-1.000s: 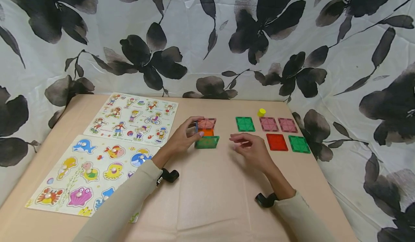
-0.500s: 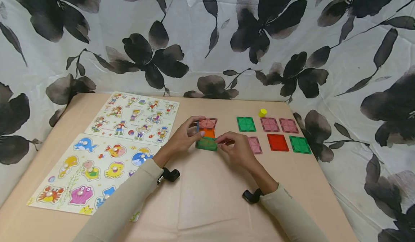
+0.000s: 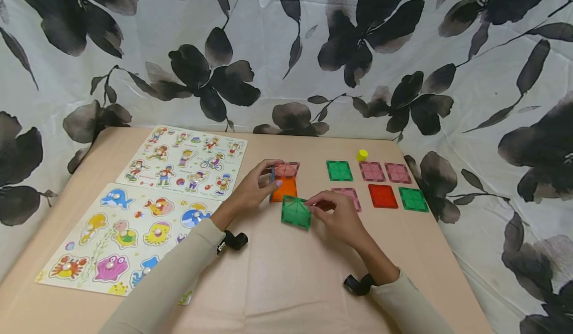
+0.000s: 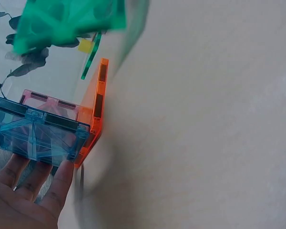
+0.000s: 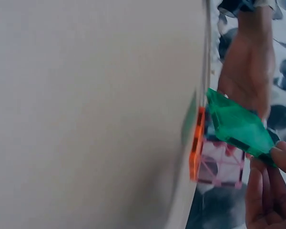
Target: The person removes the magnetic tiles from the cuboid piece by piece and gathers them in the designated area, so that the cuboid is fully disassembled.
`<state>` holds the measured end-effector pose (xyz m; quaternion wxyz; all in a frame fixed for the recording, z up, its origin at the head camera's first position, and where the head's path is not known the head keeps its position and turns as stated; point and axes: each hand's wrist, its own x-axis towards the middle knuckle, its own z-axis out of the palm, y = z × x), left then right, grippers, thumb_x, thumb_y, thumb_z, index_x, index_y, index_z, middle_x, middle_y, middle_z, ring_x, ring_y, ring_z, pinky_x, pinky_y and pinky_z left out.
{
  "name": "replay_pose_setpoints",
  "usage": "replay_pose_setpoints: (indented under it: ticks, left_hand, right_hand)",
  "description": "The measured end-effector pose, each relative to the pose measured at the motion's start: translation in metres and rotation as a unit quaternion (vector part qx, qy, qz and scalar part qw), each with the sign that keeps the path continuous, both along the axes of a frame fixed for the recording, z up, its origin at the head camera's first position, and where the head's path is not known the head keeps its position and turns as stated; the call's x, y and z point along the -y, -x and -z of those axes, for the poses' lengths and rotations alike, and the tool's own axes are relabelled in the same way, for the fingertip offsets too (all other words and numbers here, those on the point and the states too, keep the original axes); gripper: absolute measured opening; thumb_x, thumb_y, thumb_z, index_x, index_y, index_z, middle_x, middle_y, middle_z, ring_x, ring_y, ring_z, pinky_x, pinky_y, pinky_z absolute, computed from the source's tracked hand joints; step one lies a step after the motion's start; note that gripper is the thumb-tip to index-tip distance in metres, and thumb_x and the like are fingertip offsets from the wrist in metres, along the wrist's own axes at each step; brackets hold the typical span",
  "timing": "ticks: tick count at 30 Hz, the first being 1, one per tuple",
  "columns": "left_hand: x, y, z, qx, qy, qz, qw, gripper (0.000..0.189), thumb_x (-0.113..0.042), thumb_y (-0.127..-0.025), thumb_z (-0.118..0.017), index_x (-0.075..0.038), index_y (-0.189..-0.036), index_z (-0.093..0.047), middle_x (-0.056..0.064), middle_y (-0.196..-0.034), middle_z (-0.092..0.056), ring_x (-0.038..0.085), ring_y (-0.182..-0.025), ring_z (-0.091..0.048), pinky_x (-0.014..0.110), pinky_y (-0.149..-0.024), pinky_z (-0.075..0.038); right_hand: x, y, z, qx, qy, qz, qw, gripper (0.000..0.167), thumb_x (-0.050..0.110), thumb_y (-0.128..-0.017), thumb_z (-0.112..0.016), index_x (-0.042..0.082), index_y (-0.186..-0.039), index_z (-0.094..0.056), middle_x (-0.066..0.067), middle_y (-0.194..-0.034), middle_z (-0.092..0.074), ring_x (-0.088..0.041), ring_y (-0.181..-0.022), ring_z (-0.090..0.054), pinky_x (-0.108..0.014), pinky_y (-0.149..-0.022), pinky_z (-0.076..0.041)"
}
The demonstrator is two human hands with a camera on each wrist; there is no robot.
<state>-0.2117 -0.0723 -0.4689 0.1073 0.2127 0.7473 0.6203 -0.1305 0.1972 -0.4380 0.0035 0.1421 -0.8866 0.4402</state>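
Though one obscured, perhaps four pink tiles [image 3: 371, 171], three green tiles [image 3: 296, 212].

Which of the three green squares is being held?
The green square pinched by the right hand, near the orange tile; the other two green squares lie flat on the table, untouched.

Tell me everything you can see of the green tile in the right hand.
The green tile is square, see-through and looks like plastic, with lines crossing its face and dark strips along one edge. The right hand pinches it at one side between thumb and fingers. It is tilted, held above the table, and sits nearer the person than the orange tile, with a gap showing between them in the left wrist view.
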Motion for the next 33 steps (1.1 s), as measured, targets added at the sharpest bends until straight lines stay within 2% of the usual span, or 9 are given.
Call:
replay_pose_setpoints:
  ticks: [6, 11, 14, 17, 27, 33]
  left_hand:
    - [0.000, 0.000, 0.000, 0.001, -0.009, 0.005, 0.9999, 0.057, -0.015, -0.106, -0.067, -0.017, -0.158, -0.044, 0.014, -0.164, -0.043, 0.040, -0.155, -0.041, 0.058, -0.123, -0.045]
    - [-0.001, 0.001, 0.001, 0.000, -0.004, 0.004, 1.0000, 0.058, -0.016, -0.106, -0.068, -0.019, -0.158, -0.044, 0.013, -0.164, -0.043, 0.039, -0.155, -0.042, 0.057, -0.122, -0.046]
    - [-0.001, 0.001, 0.001, 0.003, 0.002, 0.000, 1.0000, 0.057, -0.018, -0.106, -0.068, -0.021, -0.157, -0.045, 0.010, -0.163, -0.044, 0.038, -0.155, -0.042, 0.055, -0.122, -0.047]
    - [-0.001, 0.001, 0.001, 0.004, 0.003, -0.001, 1.0000, 0.056, -0.018, -0.106, -0.068, -0.021, -0.157, -0.045, 0.008, -0.163, -0.044, 0.037, -0.155, -0.041, 0.055, -0.122, -0.047]
    - [0.000, 0.001, 0.003, -0.002, 0.007, -0.003, 1.0000, 0.057, -0.018, -0.105, -0.069, -0.019, -0.157, -0.045, 0.008, -0.163, -0.044, 0.036, -0.155, -0.041, 0.054, -0.122, -0.046]
    - [0.000, 0.002, 0.003, 0.003, 0.007, -0.002, 1.0000, 0.057, -0.018, -0.105, -0.069, -0.020, -0.157, -0.045, 0.008, -0.163, -0.044, 0.038, -0.155, -0.041, 0.054, -0.122, -0.046]
  right_hand:
    - [-0.040, -0.006, -0.001, 0.068, 0.036, 0.008, 0.9970, 0.017, 0.007, -0.099, -0.075, 0.019, -0.110, -0.081, -0.002, -0.113, -0.078, -0.021, -0.103, -0.068, -0.023, -0.085, -0.061]
    - [-0.078, -0.008, 0.002, 0.143, 0.079, 0.015, 0.9865, 0.018, 0.008, -0.099, -0.074, 0.011, -0.116, -0.079, -0.012, -0.119, -0.075, -0.023, -0.107, -0.071, -0.022, -0.090, -0.063]
    - [-0.096, -0.009, 0.006, 0.184, 0.084, 0.027, 0.9789, 0.020, 0.010, -0.100, -0.073, 0.010, -0.120, -0.077, -0.013, -0.121, -0.075, -0.024, -0.106, -0.071, -0.022, -0.091, -0.063]
    - [-0.110, -0.009, 0.010, 0.207, 0.074, 0.029, 0.9751, 0.022, 0.013, -0.101, -0.073, 0.009, -0.123, -0.076, -0.014, -0.122, -0.075, -0.024, -0.107, -0.070, -0.022, -0.091, -0.063]
    - [-0.135, -0.007, 0.018, 0.224, 0.056, 0.045, 0.9719, 0.025, 0.011, -0.103, -0.070, 0.005, -0.127, -0.074, -0.017, -0.119, -0.077, -0.024, -0.097, -0.075, -0.025, -0.087, -0.065]
    - [-0.139, -0.007, 0.014, 0.168, -0.002, 0.080, 0.9825, 0.022, 0.012, -0.104, -0.069, 0.008, -0.124, -0.077, -0.016, -0.119, -0.076, -0.027, -0.095, -0.070, -0.028, -0.080, -0.065]
